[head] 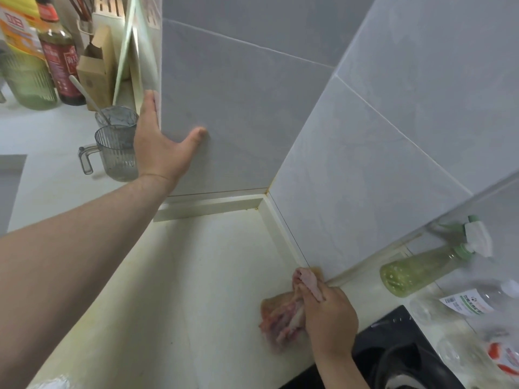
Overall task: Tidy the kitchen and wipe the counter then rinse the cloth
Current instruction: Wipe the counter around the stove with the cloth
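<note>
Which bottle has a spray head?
The pale green bottle by the right wall; the clear bottle beside it and the dark bottle far left have plain caps.

Splayed left grip (pixel 160 153), clenched right grip (pixel 328 318).

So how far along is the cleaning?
Nothing looks finished yet. In hand: the right hand grips the cloth on the counter; the left hand braces against the tiled wall. Left: cups and spray bottle stand out, and the cloth awaits rinsing.
</note>
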{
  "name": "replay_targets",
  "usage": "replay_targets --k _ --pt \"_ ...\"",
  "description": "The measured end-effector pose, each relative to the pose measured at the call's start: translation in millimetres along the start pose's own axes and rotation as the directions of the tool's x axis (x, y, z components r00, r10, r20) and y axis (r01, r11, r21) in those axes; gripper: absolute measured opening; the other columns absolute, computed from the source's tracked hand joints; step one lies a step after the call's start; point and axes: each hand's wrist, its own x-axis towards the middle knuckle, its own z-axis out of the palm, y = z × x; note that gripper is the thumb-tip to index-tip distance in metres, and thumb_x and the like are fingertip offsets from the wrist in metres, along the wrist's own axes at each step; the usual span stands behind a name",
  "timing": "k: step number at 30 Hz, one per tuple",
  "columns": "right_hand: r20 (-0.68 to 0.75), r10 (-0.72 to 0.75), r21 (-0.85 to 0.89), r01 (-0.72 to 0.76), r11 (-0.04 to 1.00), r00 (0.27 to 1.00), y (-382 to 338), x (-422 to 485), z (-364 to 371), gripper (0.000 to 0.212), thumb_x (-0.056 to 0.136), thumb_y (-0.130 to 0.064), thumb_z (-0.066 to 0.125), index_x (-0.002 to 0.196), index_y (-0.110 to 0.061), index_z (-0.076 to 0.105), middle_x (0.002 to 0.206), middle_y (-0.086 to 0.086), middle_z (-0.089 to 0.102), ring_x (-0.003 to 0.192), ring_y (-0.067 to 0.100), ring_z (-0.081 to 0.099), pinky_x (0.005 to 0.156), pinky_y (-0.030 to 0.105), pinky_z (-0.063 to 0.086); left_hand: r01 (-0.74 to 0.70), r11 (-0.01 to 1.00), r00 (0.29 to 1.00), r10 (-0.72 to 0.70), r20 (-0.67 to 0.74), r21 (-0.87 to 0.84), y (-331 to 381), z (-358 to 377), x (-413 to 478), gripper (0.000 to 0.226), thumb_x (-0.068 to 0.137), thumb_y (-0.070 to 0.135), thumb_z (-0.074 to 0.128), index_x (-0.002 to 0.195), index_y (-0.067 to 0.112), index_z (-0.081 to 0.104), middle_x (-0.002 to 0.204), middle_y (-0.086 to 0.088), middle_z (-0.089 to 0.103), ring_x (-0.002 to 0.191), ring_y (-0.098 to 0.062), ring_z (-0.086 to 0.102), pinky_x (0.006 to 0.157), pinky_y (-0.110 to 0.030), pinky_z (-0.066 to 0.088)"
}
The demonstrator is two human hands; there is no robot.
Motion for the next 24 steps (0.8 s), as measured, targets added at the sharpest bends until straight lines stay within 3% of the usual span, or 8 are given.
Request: replay_targets --k 8,16,21,24 --pt "0.081 0.117 -0.032 -0.114 0.993 0.99 -18.2 16.0 18.9 0.036 0.094 -0.052 0.051 0.075 -0.027 0.069 0.069 -0.007 0.057 0.059 0.002 0.047 0.052 0.011 0.027 0.008 1.0 1.0 -0.008 -0.001 -0.003 -0.4 0.4 0.5 0.099 0.071 0.055 0.073 0.15 0.012 0.032 0.149 -0.001 0.044 0.138 -0.013 0.04 0.115 -0.035 0.032" --pt "0.062 0.207 0.024 -0.209 0.978 0.976 -10.3 -0.5 4.6 0.029 0.091 -0.045 0.062 0.08 -0.022 0.076 0.063 -0.012 0.05 0.06 0.001 0.047 0.053 0.013 0.028 0.007 1.0 1.0 -0.007 -0.003 0.018 2.7 -0.8 0.3 0.097 0.071 0.055 0.072 0.149 0.013 0.034 0.148 0.0 0.045 0.136 -0.013 0.041 0.115 -0.032 0.032" --pt "0.074 0.215 -0.074 -0.21 0.975 0.974 -24.7 16.3 18.7 0.033 0.095 -0.042 0.057 0.066 -0.026 0.055 0.066 -0.006 0.052 0.056 0.006 0.045 0.049 0.018 0.027 0.025 0.999 1.0 -0.025 -0.004 0.019 -3.2 1.8 2.5 0.099 0.069 0.058 0.072 0.15 0.014 0.033 0.149 -0.001 0.045 0.137 -0.015 0.041 0.114 -0.038 0.034" --pt "0.084 0.256 -0.116 -0.245 0.963 0.963 -30.4 26.2 27.9 0.037 0.095 -0.046 0.054 0.069 -0.019 0.059 0.07 -0.004 0.053 0.06 0.009 0.045 0.049 0.018 0.025 0.022 1.0 1.0 -0.022 -0.01 0.015 -2.5 2.2 2.2 0.099 0.07 0.057 0.073 0.149 0.014 0.033 0.149 -0.001 0.045 0.138 -0.014 0.041 0.114 -0.038 0.034"
